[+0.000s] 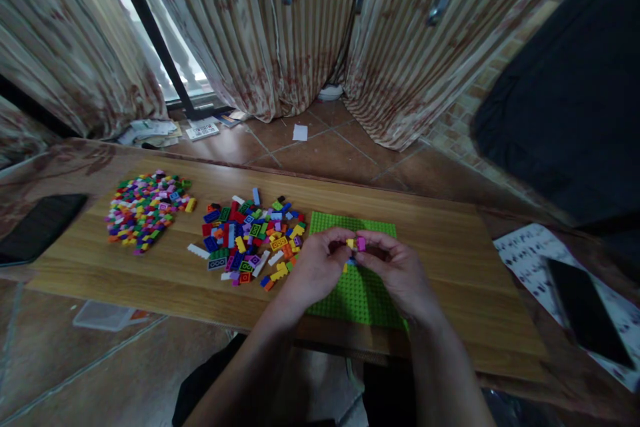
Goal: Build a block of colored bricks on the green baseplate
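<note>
Both my hands meet above a green studded baseplate (350,293) lying on a wooden table (450,247). My left hand (317,270) pinches a small yellow brick (351,243). My right hand (397,273) pinches a small magenta brick (361,243) pressed against the yellow one. Fingers of both hands are curled closed around the two joined bricks. A loose pile of larger mixed-colour bricks (250,240) lies just left of my left hand. A second pile of tiny mixed-colour bricks (145,210) sits further left.
A black phone (37,227) lies at the table's left end. Another dark phone (585,310) rests on a printed sheet (530,260) at the right. Striped curtains (300,27) hang behind, over a tiled floor (320,147) with scattered papers. A clear plastic lid (103,315) lies under the table.
</note>
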